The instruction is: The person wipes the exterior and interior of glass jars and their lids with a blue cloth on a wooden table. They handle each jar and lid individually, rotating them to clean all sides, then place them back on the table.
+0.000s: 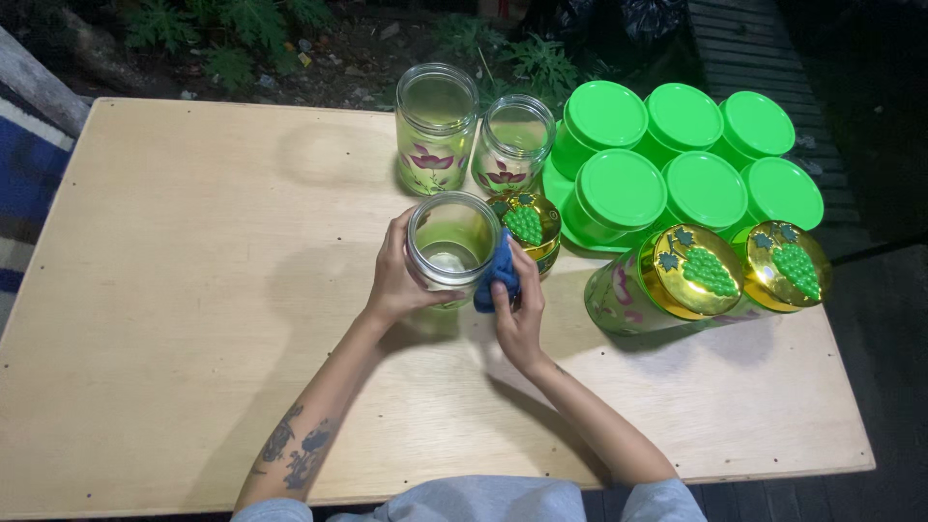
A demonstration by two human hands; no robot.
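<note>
Here the desk (174, 319) carries green-lidded tubs (681, 159); the open glass jar (450, 246) is held above its middle, left hand (398, 280) wrapped round it, right hand (517, 304) pinching a blue cloth (498, 275) against the wall (smooth glass): a hard rub could twist it loose onto the gold lid (527, 224).

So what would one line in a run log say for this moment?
left hand: holds open glass jar | right hand: presses blue cloth to jar side | nearby: gold grape lid, wooden table

Three open glass jars (437, 126), six green canisters (619, 188) — three gold lids (694, 271)
</note>
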